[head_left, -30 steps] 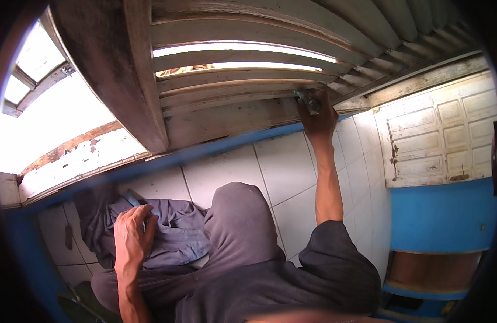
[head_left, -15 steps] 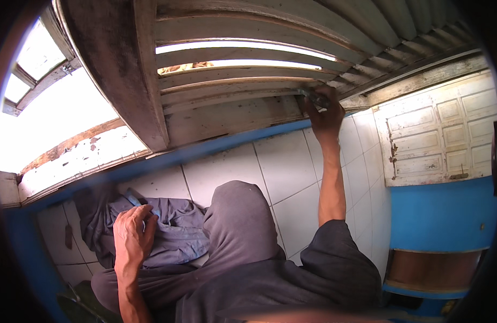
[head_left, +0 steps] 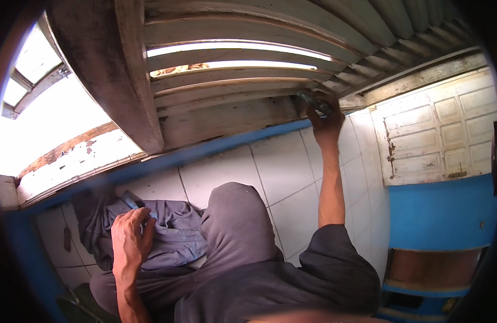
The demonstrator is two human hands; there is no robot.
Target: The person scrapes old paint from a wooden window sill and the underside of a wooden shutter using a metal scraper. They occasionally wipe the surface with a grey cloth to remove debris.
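Observation:
My right hand (head_left: 326, 116) is raised at the far side, its fingers wrapped round a dark, narrow hand tool (head_left: 317, 102) whose exact kind I cannot make out. The tool is close to the end of the lowest slats of a louvred wooden shutter (head_left: 232, 89), near its bottom corner. Whether it touches the wood is unclear. Low on the left, my left hand (head_left: 131, 234) lies loosely with its thumb apart, over my leg and beside a crumpled grey-blue cloth (head_left: 175, 242). Nothing shows in it, though its fingertips are partly hidden.
A thick wooden post (head_left: 135, 81) stands left of the slats, beside a bright opening. Below the shutter runs a blue ledge (head_left: 216, 141) above white tiles (head_left: 280, 167). To the right are a panelled, peeling white door (head_left: 442, 132) and a blue wall (head_left: 439, 215).
My right hand has shifted slightly down, and the tool has tilted away from the slats. My left hand stays in place. The whole view has moved a little.

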